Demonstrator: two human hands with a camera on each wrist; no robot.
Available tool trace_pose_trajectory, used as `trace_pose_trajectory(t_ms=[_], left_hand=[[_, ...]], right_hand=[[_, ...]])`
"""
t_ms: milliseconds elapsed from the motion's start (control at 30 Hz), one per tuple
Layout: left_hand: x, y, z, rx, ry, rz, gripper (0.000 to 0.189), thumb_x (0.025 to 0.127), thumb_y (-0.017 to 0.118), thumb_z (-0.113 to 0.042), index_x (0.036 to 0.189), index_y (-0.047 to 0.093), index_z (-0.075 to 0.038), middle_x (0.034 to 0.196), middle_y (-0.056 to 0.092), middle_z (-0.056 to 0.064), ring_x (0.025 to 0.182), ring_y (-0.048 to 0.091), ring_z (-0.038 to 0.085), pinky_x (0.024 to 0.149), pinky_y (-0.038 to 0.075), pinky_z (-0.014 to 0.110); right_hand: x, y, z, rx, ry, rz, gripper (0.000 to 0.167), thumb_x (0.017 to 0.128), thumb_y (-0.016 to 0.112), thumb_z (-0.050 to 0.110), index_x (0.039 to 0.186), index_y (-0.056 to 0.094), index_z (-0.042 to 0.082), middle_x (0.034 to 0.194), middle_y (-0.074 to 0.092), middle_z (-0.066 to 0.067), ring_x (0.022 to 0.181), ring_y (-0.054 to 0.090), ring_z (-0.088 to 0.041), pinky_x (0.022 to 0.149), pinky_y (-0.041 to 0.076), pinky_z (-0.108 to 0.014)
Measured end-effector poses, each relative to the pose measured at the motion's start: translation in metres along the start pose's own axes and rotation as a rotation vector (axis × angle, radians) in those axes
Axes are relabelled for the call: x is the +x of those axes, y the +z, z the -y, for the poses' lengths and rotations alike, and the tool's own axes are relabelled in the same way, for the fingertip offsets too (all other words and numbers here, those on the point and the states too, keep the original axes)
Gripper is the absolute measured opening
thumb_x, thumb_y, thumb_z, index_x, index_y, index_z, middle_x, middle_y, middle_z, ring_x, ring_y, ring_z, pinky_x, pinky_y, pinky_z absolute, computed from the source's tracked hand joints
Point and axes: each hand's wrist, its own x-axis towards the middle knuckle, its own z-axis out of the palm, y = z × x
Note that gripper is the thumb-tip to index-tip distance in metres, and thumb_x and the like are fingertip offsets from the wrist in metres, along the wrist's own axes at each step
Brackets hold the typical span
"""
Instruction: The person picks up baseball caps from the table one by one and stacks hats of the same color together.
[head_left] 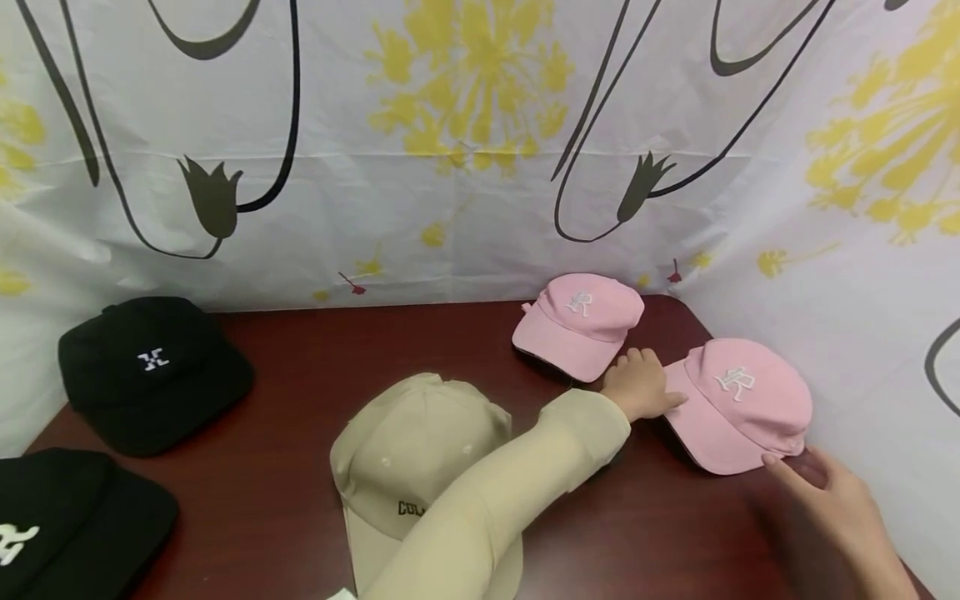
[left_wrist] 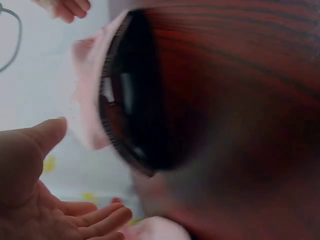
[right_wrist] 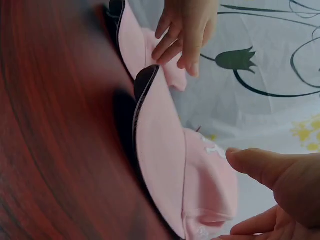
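Observation:
Two pink baseball caps with white stitched emblems are at the right of the table. Between them, in the head view, is my left hand [head_left: 641, 385], its thumb at the brim of the nearer pink cap [head_left: 757, 400]. My right hand [head_left: 836, 504] is at that cap's other side, fingers extended, thumb tip by the brim edge. The left wrist view shows the dark underside of this brim [left_wrist: 132, 95] and my left fingers spread apart from it. In the right wrist view, the right thumb [right_wrist: 255, 162] overlaps the crown. The farther pink cap [head_left: 581, 321] sits behind my left hand.
A beige cap [head_left: 420, 450] stands mid-table, partly covered by my left sleeve [head_left: 495, 500]. Two black caps, one at the back left [head_left: 153, 375] and one at the front left [head_left: 67, 525], face right. A patterned white curtain [head_left: 450, 225] encloses the dark red table [head_left: 285, 450].

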Motion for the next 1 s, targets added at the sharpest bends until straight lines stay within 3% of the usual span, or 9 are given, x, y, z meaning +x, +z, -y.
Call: trace_pose_trajectory(t_ms=[67, 133, 200, 400, 567, 833, 933, 1000], left_hand=[[0.000, 0.006, 0.001, -0.028, 0.002, 0.017, 0.070, 0.078, 0.053, -0.066, 0.126, 0.045, -0.015, 0.112, 0.045, -0.004, 0.098, 0.045, 0.007, 0.073, 0.041, 0.022], [0.000, 0.012, 0.001, -0.047, 0.014, 0.026, 0.069, 0.079, 0.052, -0.066, 0.124, 0.047, -0.014, 0.111, 0.046, -0.003, 0.098, 0.046, 0.008, 0.072, 0.042, 0.023], [0.000, 0.018, 0.002, -0.076, 0.032, 0.032, 0.067, 0.080, 0.052, -0.064, 0.123, 0.048, -0.013, 0.111, 0.047, -0.003, 0.097, 0.047, 0.009, 0.073, 0.042, 0.024], [0.001, 0.025, 0.004, -0.168, 0.098, 0.075, 0.064, 0.083, 0.054, -0.058, 0.124, 0.046, -0.010, 0.110, 0.048, -0.002, 0.096, 0.045, 0.011, 0.073, 0.041, 0.023], [0.000, 0.022, 0.005, -0.156, 0.133, 0.108, 0.068, 0.079, 0.058, -0.059, 0.123, 0.047, -0.009, 0.108, 0.048, -0.001, 0.094, 0.043, 0.013, 0.072, 0.039, 0.022], [-0.002, 0.023, 0.007, -0.214, 0.062, 0.148, 0.080, 0.068, 0.065, -0.065, 0.125, 0.047, -0.012, 0.109, 0.050, -0.001, 0.098, 0.041, 0.013, 0.070, 0.042, 0.025], [-0.002, 0.023, 0.006, -0.219, 0.033, 0.144, 0.083, 0.062, 0.068, -0.067, 0.124, 0.047, -0.015, 0.108, 0.050, 0.000, 0.096, 0.042, 0.013, 0.069, 0.042, 0.026], [-0.003, 0.022, 0.006, -0.223, 0.008, 0.148, 0.086, 0.059, 0.071, -0.067, 0.124, 0.046, -0.016, 0.108, 0.049, 0.001, 0.096, 0.042, 0.013, 0.068, 0.042, 0.026]], right_hand=[[0.000, 0.001, 0.001, -0.034, 0.022, 0.010, 0.060, 0.091, 0.053, 0.038, 0.125, 0.044, -0.011, 0.115, 0.049, -0.038, 0.101, 0.052, -0.031, 0.073, 0.039, -0.034], [0.000, 0.003, 0.003, -0.053, 0.044, 0.045, 0.066, 0.091, 0.049, 0.039, 0.125, 0.038, -0.017, 0.118, 0.040, -0.044, 0.103, 0.040, -0.055, 0.078, 0.038, -0.048], [0.001, 0.005, 0.004, -0.059, 0.055, 0.070, 0.070, 0.092, 0.048, 0.039, 0.123, 0.034, -0.022, 0.118, 0.034, -0.048, 0.104, 0.037, -0.059, 0.079, 0.034, -0.059], [0.002, 0.014, 0.003, -0.076, 0.054, 0.072, 0.059, 0.091, 0.050, 0.040, 0.111, 0.046, -0.016, 0.108, 0.049, -0.042, 0.097, 0.045, -0.054, 0.072, 0.038, -0.054], [0.005, 0.016, 0.004, -0.077, 0.056, 0.111, 0.063, 0.091, 0.049, 0.043, 0.117, 0.044, -0.014, 0.115, 0.044, -0.042, 0.102, 0.041, -0.057, 0.075, 0.037, -0.057], [0.011, 0.023, 0.005, -0.029, 0.094, 0.108, 0.069, 0.090, 0.050, 0.044, 0.123, 0.038, -0.016, 0.118, 0.042, -0.042, 0.105, 0.041, -0.054, 0.077, 0.038, -0.055], [0.013, 0.025, 0.004, 0.043, 0.147, 0.070, 0.070, 0.090, 0.051, 0.044, 0.128, 0.037, -0.013, 0.123, 0.041, -0.039, 0.110, 0.040, -0.049, 0.077, 0.040, -0.042], [0.014, 0.026, 0.001, 0.128, 0.197, 0.066, 0.072, 0.090, 0.051, 0.046, 0.133, 0.036, -0.010, 0.129, 0.040, -0.033, 0.115, 0.040, -0.036, 0.076, 0.040, -0.027]])
